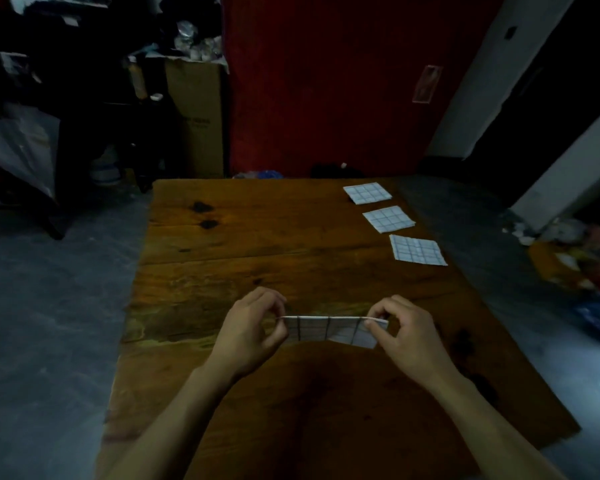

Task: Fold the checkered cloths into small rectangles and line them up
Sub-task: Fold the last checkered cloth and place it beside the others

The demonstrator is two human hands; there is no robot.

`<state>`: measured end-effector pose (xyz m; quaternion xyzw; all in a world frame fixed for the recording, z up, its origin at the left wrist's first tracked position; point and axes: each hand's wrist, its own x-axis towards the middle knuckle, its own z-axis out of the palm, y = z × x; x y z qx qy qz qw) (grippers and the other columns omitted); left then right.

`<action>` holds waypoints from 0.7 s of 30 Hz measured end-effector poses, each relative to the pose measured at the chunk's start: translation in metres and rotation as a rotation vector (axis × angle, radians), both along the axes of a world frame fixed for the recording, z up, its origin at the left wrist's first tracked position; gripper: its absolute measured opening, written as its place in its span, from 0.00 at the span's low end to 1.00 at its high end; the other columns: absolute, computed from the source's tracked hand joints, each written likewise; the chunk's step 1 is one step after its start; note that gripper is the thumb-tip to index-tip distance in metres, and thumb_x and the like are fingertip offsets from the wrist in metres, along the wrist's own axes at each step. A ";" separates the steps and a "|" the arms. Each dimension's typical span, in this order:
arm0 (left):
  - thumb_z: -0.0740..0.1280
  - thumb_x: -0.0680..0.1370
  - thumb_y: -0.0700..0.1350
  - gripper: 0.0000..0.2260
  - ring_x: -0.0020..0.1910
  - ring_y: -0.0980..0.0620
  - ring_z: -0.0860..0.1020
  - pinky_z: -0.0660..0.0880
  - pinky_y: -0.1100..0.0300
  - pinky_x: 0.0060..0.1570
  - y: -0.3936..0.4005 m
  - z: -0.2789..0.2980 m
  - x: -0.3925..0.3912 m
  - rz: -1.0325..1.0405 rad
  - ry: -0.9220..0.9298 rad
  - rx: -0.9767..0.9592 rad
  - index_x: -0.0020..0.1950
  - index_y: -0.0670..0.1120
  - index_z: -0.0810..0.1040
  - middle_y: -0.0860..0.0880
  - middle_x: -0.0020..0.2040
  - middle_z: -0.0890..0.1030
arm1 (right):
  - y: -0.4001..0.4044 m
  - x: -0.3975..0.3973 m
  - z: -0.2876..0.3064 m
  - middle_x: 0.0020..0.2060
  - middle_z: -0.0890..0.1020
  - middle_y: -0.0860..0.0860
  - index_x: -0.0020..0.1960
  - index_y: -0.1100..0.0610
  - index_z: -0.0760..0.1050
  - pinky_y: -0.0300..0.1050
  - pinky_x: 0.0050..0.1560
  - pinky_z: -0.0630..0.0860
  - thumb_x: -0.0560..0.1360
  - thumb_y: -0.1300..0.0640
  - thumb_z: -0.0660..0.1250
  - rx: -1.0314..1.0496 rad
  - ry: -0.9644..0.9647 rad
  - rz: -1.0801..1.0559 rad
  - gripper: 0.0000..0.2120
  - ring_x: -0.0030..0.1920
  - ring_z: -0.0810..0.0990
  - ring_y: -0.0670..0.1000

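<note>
I pinch the checkered cloth (329, 330) with left hand (253, 327) and right hand (404, 329); I should match edges, then crease toward 12 o'clock.

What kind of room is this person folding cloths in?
Probably a home storage or spare room: a worn wooden table on a bare grey floor, a tall cardboard box and dark piled clutter behind.
</note>
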<state>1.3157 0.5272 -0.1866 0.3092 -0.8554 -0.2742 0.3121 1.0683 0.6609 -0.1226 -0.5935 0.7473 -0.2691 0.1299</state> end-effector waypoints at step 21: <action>0.69 0.75 0.44 0.07 0.47 0.62 0.75 0.76 0.64 0.44 0.187 0.065 -0.206 -0.414 -0.119 -0.091 0.49 0.54 0.74 0.60 0.47 0.76 | 0.287 -0.131 0.008 0.43 0.77 0.40 0.45 0.49 0.75 0.34 0.42 0.73 0.75 0.57 0.69 -0.256 -0.011 -0.422 0.04 0.46 0.77 0.43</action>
